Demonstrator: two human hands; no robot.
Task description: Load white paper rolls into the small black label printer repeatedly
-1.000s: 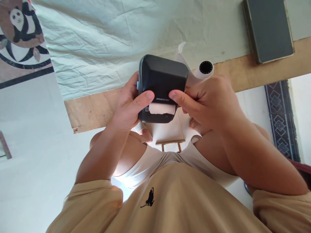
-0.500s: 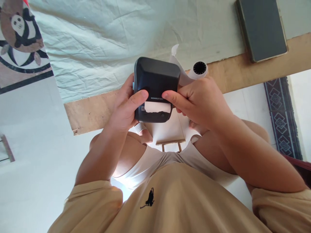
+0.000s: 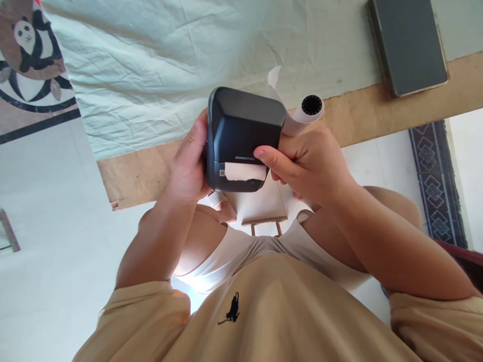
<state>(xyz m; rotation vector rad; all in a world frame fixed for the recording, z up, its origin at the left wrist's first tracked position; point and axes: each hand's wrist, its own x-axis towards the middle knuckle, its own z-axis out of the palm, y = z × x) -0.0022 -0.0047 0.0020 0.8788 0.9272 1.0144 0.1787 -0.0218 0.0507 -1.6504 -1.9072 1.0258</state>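
Observation:
A black label printer (image 3: 245, 125) is held up between my two hands, above the table's near edge. White paper (image 3: 245, 172) with a torn edge sticks out of its front slot. My left hand (image 3: 190, 163) grips the printer's left side, its thumb along that side and the other fingers hidden behind. On the right side, my right hand (image 3: 315, 161) is closed on the printer, thumb resting on the front beside the lettering. Just beyond that hand lies a white paper roll (image 3: 302, 116) with a black core, its loose end curling up behind the printer.
A pale green cloth (image 3: 151, 75) covers the table, leaving a bare wooden edge (image 3: 136, 176). At the far right lies a dark flat rectangular case (image 3: 409, 48). A panda picture (image 3: 32, 55) is at upper left. Beneath the table is a wooden bar (image 3: 264, 221).
My left thumb has moved off the printer's front to its left side. The printer has tilted slightly, and its right part sits a little farther right. The right hand keeps its hold.

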